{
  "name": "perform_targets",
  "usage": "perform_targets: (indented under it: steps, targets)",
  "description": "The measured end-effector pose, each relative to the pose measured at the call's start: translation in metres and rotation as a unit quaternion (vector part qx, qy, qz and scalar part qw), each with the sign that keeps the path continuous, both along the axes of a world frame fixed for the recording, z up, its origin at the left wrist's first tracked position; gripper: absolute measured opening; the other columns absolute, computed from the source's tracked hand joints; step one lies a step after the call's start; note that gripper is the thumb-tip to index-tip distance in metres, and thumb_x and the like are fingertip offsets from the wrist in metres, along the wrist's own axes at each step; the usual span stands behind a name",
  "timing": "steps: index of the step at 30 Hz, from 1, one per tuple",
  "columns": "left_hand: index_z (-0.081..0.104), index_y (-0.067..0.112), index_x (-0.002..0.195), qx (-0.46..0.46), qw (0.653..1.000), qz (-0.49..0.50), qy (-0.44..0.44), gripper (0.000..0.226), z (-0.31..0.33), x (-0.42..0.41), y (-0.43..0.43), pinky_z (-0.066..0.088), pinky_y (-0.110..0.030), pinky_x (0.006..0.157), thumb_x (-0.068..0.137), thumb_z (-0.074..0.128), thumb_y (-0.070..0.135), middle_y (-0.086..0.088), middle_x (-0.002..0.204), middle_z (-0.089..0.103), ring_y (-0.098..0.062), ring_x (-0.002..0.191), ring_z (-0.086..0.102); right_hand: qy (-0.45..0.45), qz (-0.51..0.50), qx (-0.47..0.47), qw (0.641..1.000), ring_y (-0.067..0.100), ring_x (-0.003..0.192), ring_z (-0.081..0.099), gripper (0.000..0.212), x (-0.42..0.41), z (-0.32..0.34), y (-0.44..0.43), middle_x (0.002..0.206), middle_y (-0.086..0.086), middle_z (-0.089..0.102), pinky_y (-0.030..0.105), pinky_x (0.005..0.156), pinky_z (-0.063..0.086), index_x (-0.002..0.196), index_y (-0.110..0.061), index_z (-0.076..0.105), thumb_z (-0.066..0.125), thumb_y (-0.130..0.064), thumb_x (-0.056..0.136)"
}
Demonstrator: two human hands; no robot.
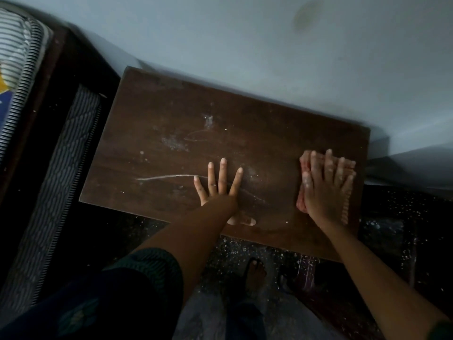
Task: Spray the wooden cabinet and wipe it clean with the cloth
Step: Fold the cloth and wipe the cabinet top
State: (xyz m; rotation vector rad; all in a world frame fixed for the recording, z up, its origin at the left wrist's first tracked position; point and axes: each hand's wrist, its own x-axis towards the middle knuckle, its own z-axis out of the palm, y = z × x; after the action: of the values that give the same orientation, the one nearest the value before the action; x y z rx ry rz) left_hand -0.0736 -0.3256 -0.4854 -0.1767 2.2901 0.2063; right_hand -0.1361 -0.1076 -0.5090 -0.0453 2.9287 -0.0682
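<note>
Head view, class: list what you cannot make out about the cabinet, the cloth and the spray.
- Spray bottle: not seen anywhere in the head view.
- Cloth: mostly covered by the right hand; its full shape is hidden.
- Wooden cabinet: only the top shows; front and sides are out of sight below.
- Left hand: flat on the top, its palm side hidden.

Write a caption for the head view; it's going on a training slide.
Right hand presses a pink cloth on the dusty cabinet; left hand rests flat.
</note>
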Motion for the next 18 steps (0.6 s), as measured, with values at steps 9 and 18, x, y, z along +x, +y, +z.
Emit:
perform_targets:
  steps: [9,18]
  targets:
    - [-0.031,0.025,0.141,0.059,0.982,-0.043,0.174,0.107,-0.007,0.031,-0.024,-0.014,-0.062,0.109,0.078,0.039,0.076,-0.009,0.146,-0.041,-0.027,0.134,-0.037,0.015,0.186,-0.023,0.982,0.034,0.145,0.012,0.056,0.012,-0.004,-0.09,0.158,0.004,0.017,0.06,0.114,0.005,0.148,-0.032,0.022,0.022,-0.046,0.094]
    - [0.005,0.008,0.15,-0.065,0.956,0.041,0.282,0.077,-0.015,0.055,-0.19,-0.005,-0.053,0.115,0.094,0.031,0.054,-0.015,0.157,-0.009,-0.028,0.145,-0.008,0.019,0.115,0.002,0.993,0.037,0.143,0.015,0.054,0.029,-0.008,0.018,0.156,0.01,0.021,0.063,0.112,0.012,0.149,-0.025,0.017,0.013,-0.045,0.099]
